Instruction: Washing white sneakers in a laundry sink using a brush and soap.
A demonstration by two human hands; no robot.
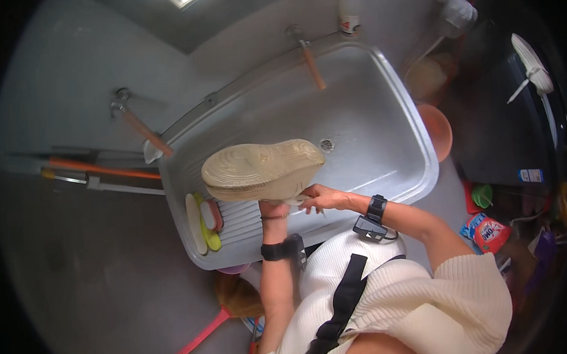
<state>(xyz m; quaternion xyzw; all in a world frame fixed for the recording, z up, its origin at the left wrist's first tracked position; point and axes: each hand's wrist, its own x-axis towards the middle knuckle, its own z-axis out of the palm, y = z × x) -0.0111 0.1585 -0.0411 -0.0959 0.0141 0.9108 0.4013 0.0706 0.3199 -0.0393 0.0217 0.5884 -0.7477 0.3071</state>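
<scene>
A cream shoe [264,170] is held sole up above a metal sink [419,123]. Its wavy tread faces me. My left hand [274,209] supports it at the opening. The left fingers are hidden by the shoe, so I cannot tell whether they are inside it. Beside it, my right hand [327,197] pinches a whitish strip [298,200] at the shoe's opening, perhaps a lace or the tongue. On the ribbed drainboard [240,226] lie a pink-and-white scrub brush [211,215], a yellow-green item [212,239] and a long off-white piece [196,223].
Two taps with orange hoses [146,131] [313,69] reach over the sink. A red-capped bottle [350,12] stands at the back rim. An orange basin [436,132] and an OMO detergent bag [487,232] are at right. A pink-handled broom [200,335] lies lower left.
</scene>
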